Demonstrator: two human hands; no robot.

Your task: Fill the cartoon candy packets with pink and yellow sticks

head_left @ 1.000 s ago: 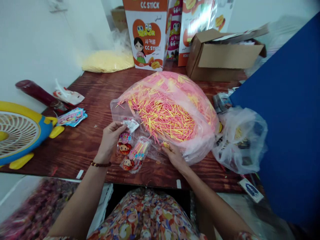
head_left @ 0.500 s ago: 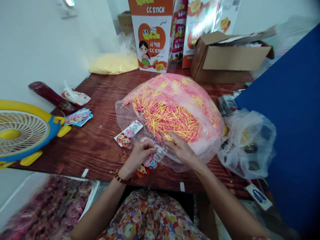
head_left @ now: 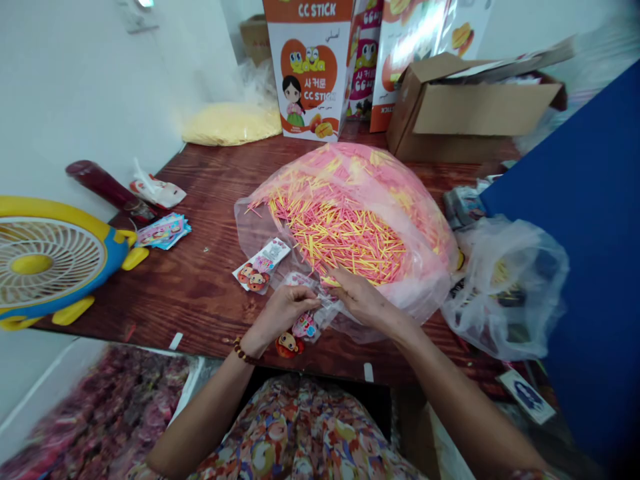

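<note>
A big clear bag of pink and yellow sticks [head_left: 350, 220] lies on the dark wooden table [head_left: 200, 293]. At its near edge my left hand [head_left: 283, 312] pinches the top of a small printed clear packet [head_left: 303, 327] with a cartoon face at its bottom. My right hand [head_left: 363, 300] is closed on a small bunch of yellow sticks at the packet's mouth, its fingers touching my left. A stack of the same printed packets [head_left: 261, 265] lies just left of the big bag.
A yellow and blue fan [head_left: 45, 260] stands at the left edge. More packets [head_left: 164, 231] and a dark red bottle [head_left: 107, 189] lie behind it. Printed cartons [head_left: 310, 63] and an open cardboard box [head_left: 470, 107] line the back. A crumpled clear bag [head_left: 505, 287] and a blue panel [head_left: 585, 247] are on the right.
My left hand left the packet stack on the table and brought one packet toward my right hand, which drew a bunch of sticks from the bag; both hands now meet at the packet's mouth.
</note>
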